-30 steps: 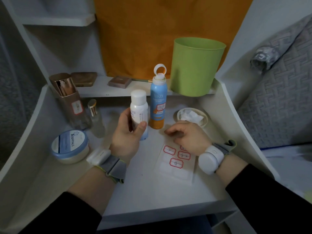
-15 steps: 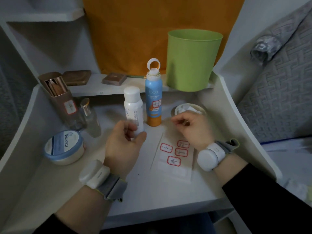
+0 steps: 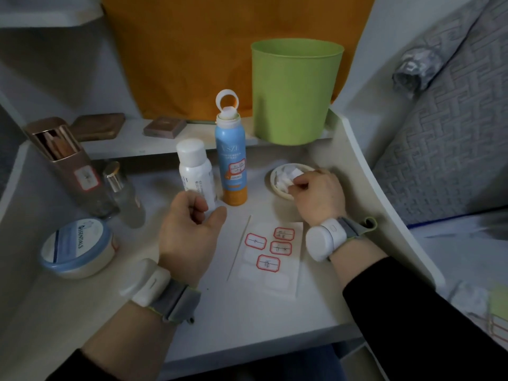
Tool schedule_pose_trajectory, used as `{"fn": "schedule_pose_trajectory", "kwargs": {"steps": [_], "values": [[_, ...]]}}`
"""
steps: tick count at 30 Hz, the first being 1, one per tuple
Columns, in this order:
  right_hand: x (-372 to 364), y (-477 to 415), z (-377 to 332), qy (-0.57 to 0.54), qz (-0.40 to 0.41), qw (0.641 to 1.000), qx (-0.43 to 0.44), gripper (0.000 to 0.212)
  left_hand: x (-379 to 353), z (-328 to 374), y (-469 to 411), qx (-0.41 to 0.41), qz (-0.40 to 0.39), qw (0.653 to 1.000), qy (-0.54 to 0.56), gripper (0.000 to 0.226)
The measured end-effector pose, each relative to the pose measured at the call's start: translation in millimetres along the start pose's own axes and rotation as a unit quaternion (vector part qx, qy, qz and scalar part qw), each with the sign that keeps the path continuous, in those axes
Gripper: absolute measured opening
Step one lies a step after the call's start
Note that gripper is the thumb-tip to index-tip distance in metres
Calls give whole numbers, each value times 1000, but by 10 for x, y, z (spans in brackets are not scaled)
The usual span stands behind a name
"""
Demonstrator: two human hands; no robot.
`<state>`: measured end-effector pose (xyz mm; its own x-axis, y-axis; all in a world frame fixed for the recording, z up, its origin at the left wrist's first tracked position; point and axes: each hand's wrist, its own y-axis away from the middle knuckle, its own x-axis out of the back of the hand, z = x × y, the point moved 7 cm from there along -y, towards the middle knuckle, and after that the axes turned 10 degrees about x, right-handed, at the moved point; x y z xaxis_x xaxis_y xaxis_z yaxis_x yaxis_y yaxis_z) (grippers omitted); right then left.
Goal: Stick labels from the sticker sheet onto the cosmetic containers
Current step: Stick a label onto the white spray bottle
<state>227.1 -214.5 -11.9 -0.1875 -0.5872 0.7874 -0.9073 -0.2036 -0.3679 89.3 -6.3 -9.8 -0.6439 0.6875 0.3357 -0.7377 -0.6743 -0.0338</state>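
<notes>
The sticker sheet [image 3: 270, 257] lies flat on the white desk [image 3: 247, 312], with several red-bordered labels on it. A white bottle [image 3: 193, 171] stands upright beside a blue spray bottle [image 3: 232, 166], which carries a label. My left hand [image 3: 189, 232] hovers just in front of the white bottle's base with its fingers loosely curled, not wrapped round it. My right hand [image 3: 317, 195] reaches to a small dish [image 3: 275, 185] and pinches a white scrap [image 3: 296, 175] over it. A labelled rose-gold container [image 3: 79, 174], a clear glass bottle [image 3: 125, 196] and a round cream jar [image 3: 77, 248] sit at the left.
A green bin [image 3: 294, 89] stands on the back shelf, along with two flat compacts [image 3: 99, 126] [image 3: 165, 126]. A thin stick [image 3: 239, 247] lies left of the sheet. Curved side walls close in the desk, and grey bedding [image 3: 445, 133] lies to the right.
My left hand has set the white bottle down and let go of it. My right hand has left the sticker sheet and moved up to the dish.
</notes>
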Motion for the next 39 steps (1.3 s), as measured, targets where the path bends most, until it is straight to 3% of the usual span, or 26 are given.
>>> {"fn": "schedule_pose_trajectory", "kwargs": {"steps": [4,9,14,19,23,30,34,39], "values": [[35,-13,-11,-18,39,999,-6,15,48,2,-37,-10,28,1000,4,28],[198,66,-49,-143,132,981,-13,5,127,11,-69,-12,72,997,27,43],[146,105,-184,-337,112,935,-26,13,127,-6,-208,1,74,995,64,64],[91,161,-572,-429,64,899,60,18,32,-40,-266,15,12,996,82,48],[35,255,-826,-433,37,891,130,15,-29,-12,-179,31,-39,986,162,34],[59,383,-1066,-349,88,892,274,20,-202,-44,-76,35,-154,935,318,55],[63,390,-1083,-355,86,886,285,16,-236,-88,-88,64,-168,920,348,70],[82,480,-1144,-326,74,884,327,9,-223,-101,-118,79,-164,917,354,54]]}}
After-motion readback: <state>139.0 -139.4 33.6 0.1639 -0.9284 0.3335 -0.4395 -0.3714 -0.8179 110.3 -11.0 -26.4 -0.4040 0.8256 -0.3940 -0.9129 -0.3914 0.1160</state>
